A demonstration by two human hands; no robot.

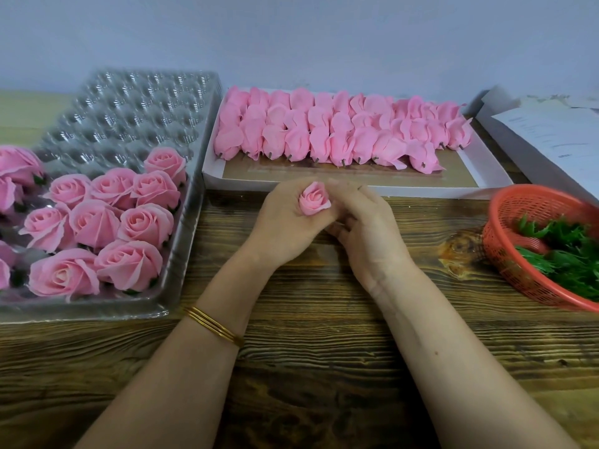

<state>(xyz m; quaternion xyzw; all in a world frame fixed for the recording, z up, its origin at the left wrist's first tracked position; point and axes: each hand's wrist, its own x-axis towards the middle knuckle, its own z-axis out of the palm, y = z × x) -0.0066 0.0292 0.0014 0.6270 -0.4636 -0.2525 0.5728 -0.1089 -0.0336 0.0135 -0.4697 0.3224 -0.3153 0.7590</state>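
The rose bud (pixel 313 199) sits above the middle of the tabletop (pixel 324 367), just in front of the white box (pixel 421 191). The left hand (pixel 282 222) holds the bud. Its fingers are curled round the lower part, and the petals face up. The right hand (pixel 366 228) grips the bud's right side with curled fingers. The fingertips below the bud are hidden.

The white box holds rows of pink flower heads (pixel 334 137) lying on their sides, stubs toward the person. At left, a clear plastic tray (pixel 136 105) carries finished roses (pixel 107 222) in its near cells. At right, a red basket (pixel 500 254) contains green leaves (pixel 564 254). Gold bangles (pixel 214 325) encircle the left wrist.
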